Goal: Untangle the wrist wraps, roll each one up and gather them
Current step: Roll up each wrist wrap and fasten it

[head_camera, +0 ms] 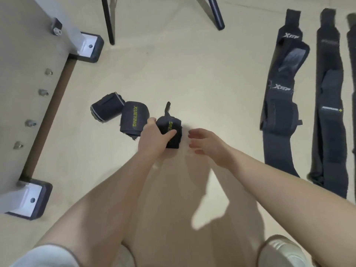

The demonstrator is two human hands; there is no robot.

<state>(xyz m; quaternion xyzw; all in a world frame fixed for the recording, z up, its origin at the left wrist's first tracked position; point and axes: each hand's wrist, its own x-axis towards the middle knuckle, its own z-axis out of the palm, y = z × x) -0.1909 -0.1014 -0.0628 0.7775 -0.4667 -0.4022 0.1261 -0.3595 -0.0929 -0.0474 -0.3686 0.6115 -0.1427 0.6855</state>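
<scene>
Bare knee [100, 218] lowest in view. Left hand [154, 138] grips a rolled wrap [171, 132] on the floor [192, 83], beside two other rolls [133, 118]. Right hand [206, 143] hovers just beside it, fingers loose, holding nothing.

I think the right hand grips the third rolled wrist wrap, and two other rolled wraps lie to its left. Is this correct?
Not quite. In the head view the left hand grips the third rolled wrist wrap; the right hand hangs open beside it. Two other rolled wraps do lie to its left.

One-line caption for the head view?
Left hand grips a rolled wrist wrap beside two rolled ones; right hand hovers open.
</scene>
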